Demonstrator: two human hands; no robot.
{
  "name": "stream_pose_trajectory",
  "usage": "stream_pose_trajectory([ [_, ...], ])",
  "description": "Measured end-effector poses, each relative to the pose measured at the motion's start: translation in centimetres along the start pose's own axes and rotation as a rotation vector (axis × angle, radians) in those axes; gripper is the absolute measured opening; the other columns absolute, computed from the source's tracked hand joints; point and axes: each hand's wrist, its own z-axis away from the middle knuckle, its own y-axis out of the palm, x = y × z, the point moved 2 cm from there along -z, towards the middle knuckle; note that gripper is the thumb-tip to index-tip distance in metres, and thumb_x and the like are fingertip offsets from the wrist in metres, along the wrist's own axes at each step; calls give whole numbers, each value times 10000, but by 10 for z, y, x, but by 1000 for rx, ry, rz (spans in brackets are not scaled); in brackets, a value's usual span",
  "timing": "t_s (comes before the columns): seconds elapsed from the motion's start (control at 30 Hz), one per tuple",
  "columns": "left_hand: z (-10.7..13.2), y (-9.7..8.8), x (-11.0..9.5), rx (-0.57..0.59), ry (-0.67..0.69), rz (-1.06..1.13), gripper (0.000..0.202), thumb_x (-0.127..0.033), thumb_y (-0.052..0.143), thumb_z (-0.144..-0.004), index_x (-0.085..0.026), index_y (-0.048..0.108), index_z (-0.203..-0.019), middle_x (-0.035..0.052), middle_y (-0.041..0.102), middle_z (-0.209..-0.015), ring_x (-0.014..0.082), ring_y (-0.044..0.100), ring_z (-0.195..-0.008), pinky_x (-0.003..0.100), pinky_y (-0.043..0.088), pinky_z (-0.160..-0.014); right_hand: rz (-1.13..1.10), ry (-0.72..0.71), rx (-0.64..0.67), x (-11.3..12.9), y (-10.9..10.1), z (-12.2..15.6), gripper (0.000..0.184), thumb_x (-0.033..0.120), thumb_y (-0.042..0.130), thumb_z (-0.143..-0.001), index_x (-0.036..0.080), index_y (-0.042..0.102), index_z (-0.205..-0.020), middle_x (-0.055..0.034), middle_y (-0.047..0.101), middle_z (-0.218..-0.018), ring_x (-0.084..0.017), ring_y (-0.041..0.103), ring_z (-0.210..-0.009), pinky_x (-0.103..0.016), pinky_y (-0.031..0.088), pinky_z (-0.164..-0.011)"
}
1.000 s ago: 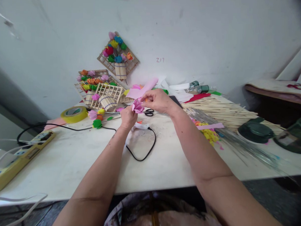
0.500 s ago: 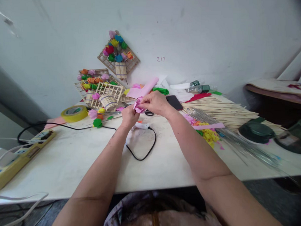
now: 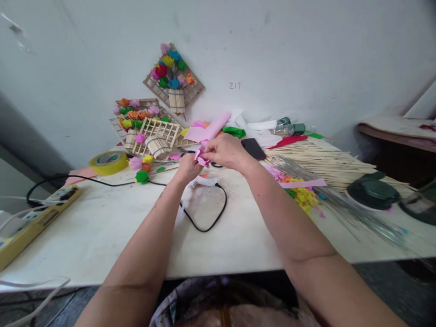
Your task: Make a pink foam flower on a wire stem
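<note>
The pink paper flower (image 3: 201,157), spread wider a second ago, is now pinched small between the closed fingertips of the left hand (image 3: 188,168) and right hand (image 3: 226,152), the glue gun (image 3: 205,182) lying just beneath them, so its petals are judged pressed into shape.

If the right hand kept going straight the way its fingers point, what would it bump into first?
The right hand points at the pink paper flower it pinches, so that comes first; right behind, probably, the left hand gripping the same flower.
</note>
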Motion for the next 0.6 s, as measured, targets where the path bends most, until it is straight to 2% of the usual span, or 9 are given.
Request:
stream_pose_trajectory([
  [0.1,-1,0,0,-137,-6,-101,227,-179,593,-656,-194,478,-461,49,495,-474,249,588,-676,295,354,-622,22,34,-28,3,1,0,197,287,582,-788,168,737,-762,-47,664,-702,-150,564,-691,-260,320,-608],
  [0.17,-1,0,-1,-193,-22,-151,227,-165,581,-660,-193,455,-473,63,508,-500,272,602,-738,297,345,-641,33,51,-51,5,3,0,205,263,557,-791,161,730,-747,-49,658,-691,-149,556,-677,-263,315,-602],
  [0.37,4,-3,-6,-206,-65,-419,138,-224,518,-714,-162,589,-613,119,632,-642,268,619,-702,294,321,-588,1,186,-89,8,14,-4,197,225,530,-778,152,698,-706,-44,620,-641,-141,521,-631,-255,284,-551],
  [0.5,6,-6,-7,-271,-65,-528,190,-215,490,-739,-146,665,-764,128,674,-722,250,632,-727,285,332,-580,-156,250,-131,7,22,-7,238,296,536,-789,161,662,-640,-14,559,-589,-118,479,-585,-245,268,-534],
  [0.6,7,-7,-7,-288,-66,-541,210,-212,485,-753,-143,678,-800,130,680,-738,247,636,-737,285,335,-575,-294,250,-132,5,26,-8,252,320,565,-769,151,621,-591,6,509,-560,-99,435,-555,-237,251,-514],
])
